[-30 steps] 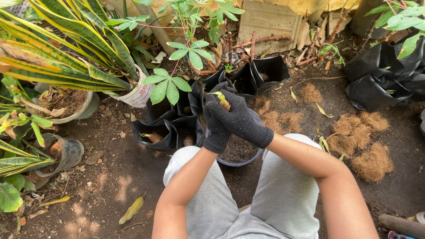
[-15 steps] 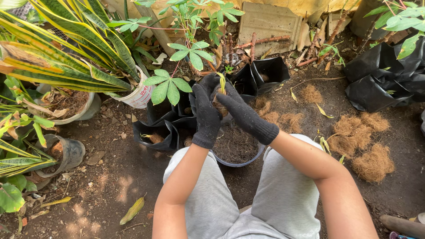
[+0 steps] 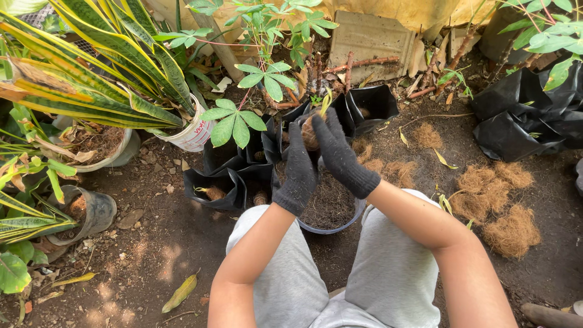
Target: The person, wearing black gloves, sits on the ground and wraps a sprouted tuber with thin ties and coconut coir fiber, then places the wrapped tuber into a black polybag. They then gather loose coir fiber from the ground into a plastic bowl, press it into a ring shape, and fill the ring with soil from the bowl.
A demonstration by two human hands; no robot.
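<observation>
Both my hands wear dark knit gloves and are raised over a round tub (image 3: 340, 226) of brown fibre between my knees. My left hand (image 3: 297, 170) and my right hand (image 3: 337, 153) close together around a brown bulb (image 3: 310, 135) with a small yellow-green shoot (image 3: 326, 102) at its top. The bulb is held just above the open mouths of black plastic grow bags (image 3: 364, 106) that stand behind the tub. Most of the bulb is hidden by my fingers.
More black grow bags (image 3: 221, 182) stand to the left. Clumps of coconut fibre (image 3: 498, 206) lie on the soil at right, by crumpled black plastic (image 3: 528, 115). Striped-leaf potted plants (image 3: 91, 73) and a white pot (image 3: 194, 133) fill the left. A stone slab (image 3: 370, 39) leans behind.
My hands have lifted the bulb up and away from me, from over the tub toward the grow bags. The left hand has come up beside the right.
</observation>
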